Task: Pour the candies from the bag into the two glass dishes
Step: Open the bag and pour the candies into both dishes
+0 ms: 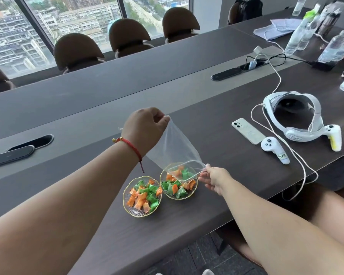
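Note:
A clear plastic bag (174, 148) hangs upside down, its mouth over the right glass dish (195, 190). My left hand (145, 129) pinches the bag's raised bottom corner. My right hand (214, 178) grips the edge of the bag's mouth beside that dish. The bag looks empty. Orange and green wrapped candies (175, 187) fill the right dish. The left glass dish (127, 203), gold-rimmed like the other, holds more such candies (144, 196) and stands touching it near the table's front edge.
On the dark table to the right lie a white phone (247, 130), a white controller (274, 149), a headset (298, 116) with a white cable (304, 171). Water bottles (298, 34) stand at the far right. Chairs (128, 35) line the window side.

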